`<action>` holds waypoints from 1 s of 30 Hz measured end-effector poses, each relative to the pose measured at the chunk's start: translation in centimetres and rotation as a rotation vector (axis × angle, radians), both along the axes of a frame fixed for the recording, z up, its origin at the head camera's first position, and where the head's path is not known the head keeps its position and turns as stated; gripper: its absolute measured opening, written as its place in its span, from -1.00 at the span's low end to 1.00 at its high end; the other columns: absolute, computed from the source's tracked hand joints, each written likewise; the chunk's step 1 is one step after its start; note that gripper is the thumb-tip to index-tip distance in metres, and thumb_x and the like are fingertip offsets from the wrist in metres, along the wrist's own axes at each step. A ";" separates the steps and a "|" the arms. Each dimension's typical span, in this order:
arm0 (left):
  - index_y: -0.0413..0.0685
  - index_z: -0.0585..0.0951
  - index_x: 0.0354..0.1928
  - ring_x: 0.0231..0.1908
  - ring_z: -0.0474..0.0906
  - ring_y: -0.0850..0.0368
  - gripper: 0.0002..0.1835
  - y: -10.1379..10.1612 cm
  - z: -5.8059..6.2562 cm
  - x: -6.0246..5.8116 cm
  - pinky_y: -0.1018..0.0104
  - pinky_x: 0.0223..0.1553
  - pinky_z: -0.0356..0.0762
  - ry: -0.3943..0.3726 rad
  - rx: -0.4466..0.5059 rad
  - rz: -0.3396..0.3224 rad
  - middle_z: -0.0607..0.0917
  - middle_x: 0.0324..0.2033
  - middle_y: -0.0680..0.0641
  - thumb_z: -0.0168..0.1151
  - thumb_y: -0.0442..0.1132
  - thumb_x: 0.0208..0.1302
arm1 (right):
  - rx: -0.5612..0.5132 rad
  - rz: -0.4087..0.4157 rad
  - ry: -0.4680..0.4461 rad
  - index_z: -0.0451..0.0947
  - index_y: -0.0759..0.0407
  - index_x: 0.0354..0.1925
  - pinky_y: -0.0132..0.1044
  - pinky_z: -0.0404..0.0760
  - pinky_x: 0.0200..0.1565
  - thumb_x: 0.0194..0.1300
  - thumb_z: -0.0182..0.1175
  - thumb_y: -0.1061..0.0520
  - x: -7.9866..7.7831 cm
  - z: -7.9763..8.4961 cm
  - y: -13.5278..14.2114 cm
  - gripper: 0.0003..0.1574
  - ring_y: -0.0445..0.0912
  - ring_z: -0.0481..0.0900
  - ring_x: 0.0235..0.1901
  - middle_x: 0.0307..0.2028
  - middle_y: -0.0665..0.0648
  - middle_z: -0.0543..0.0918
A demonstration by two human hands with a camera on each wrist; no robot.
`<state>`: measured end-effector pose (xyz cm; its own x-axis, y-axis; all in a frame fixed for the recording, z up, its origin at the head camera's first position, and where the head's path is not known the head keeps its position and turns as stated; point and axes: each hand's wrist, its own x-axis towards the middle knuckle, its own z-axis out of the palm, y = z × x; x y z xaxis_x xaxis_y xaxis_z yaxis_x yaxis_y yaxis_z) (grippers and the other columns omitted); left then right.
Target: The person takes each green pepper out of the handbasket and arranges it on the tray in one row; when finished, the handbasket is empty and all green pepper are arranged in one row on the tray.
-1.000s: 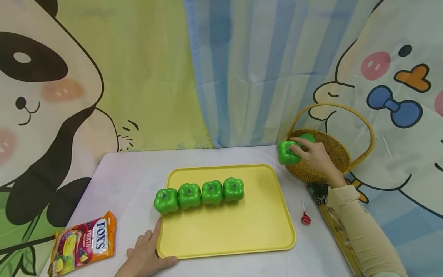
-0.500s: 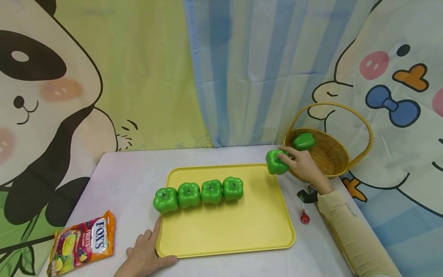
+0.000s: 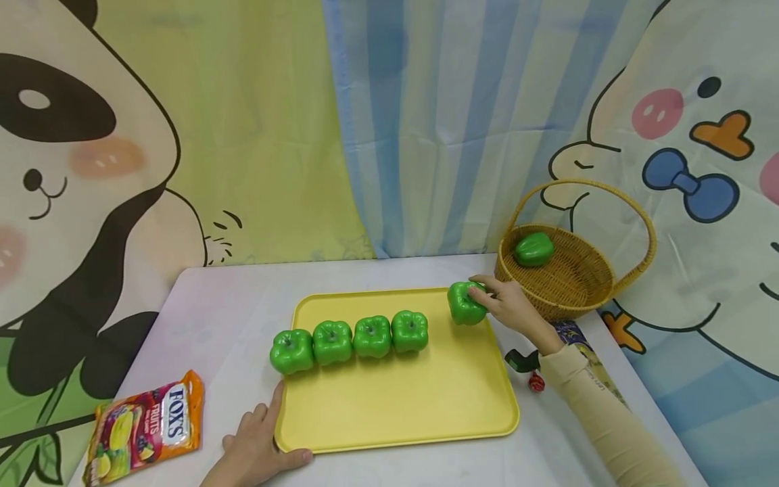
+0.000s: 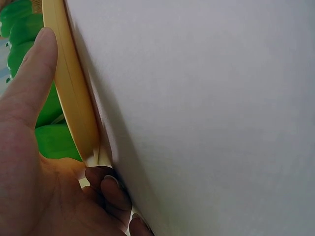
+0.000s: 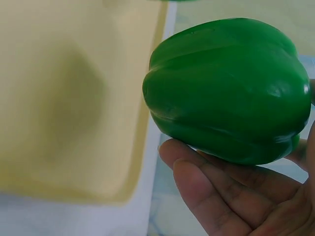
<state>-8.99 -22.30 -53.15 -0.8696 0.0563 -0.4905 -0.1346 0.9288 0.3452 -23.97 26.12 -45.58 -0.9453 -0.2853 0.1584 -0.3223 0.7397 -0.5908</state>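
Observation:
My right hand [image 3: 508, 301] pinches a glossy green bell pepper [image 3: 466, 304] by its side over the tray's far right corner. In the right wrist view that bell pepper [image 5: 226, 91] hangs above the tray, fingers beneath it. My left hand [image 3: 255, 443] touches the yellow tray [image 3: 402, 412] at its near left corner, thumb along the front edge and forefinger along the left side. In the left wrist view the thumb [image 4: 37, 73] lies straight against the rim. Several green bell peppers [image 3: 333, 343] stand in a row across the tray's left half, the leftmost overlapping its left edge.
A wicker basket [image 3: 584, 284] with an arched handle stands at the back right, one green bell pepper [image 3: 534, 249] inside. A long packet [image 3: 587, 352] and a red lollipop [image 3: 536, 383] lie under or beside the right arm. An orange candy bag [image 3: 146, 429] lies at left.
My right hand has carried the bell pepper left and toward me, from the basket's rim to over the tray's far right corner. The left hand stays at the tray corner.

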 end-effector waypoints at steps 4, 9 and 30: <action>0.02 -0.12 0.62 -0.18 0.30 0.00 0.58 0.0 -0.1 0.1 -0.04 -0.29 0.27 0.014 -0.001 -0.003 0.45 -0.19 -0.06 0.42 0.62 -0.39 | -0.004 0.023 0.001 0.55 0.21 0.23 -0.01 0.70 -0.18 0.50 0.12 -0.09 0.4 -0.7 -0.9 -0.47 0.15 0.77 -0.17 -0.09 0.37 0.75; 0.01 -0.13 0.62 -0.18 0.30 0.01 0.58 -0.1 -0.2 0.3 0.00 -0.31 0.26 0.029 -0.005 -0.009 0.44 -0.20 -0.06 0.41 0.62 -0.37 | 0.003 0.031 -0.031 0.53 0.19 0.25 -0.03 0.67 -0.14 0.50 0.13 -0.11 1.1 -1.7 -1.7 -0.45 0.11 0.75 -0.15 -0.05 0.34 0.75; 0.02 -0.13 0.62 -0.19 0.29 0.02 0.58 -0.1 -0.2 0.2 0.04 -0.32 0.22 0.028 -0.008 -0.005 0.44 -0.21 -0.05 0.41 0.63 -0.38 | -0.037 0.090 -0.108 0.48 0.23 0.28 -0.12 0.70 -0.20 0.50 0.11 -0.14 2.2 -3.4 -2.5 -0.40 0.15 0.77 -0.11 -0.02 0.37 0.73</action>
<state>-8.82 -22.37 -53.33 -0.8829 0.0569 -0.4662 -0.1203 0.9321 0.3417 -21.81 23.65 -48.95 -0.9282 -0.3655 0.0692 -0.3194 0.6876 -0.6520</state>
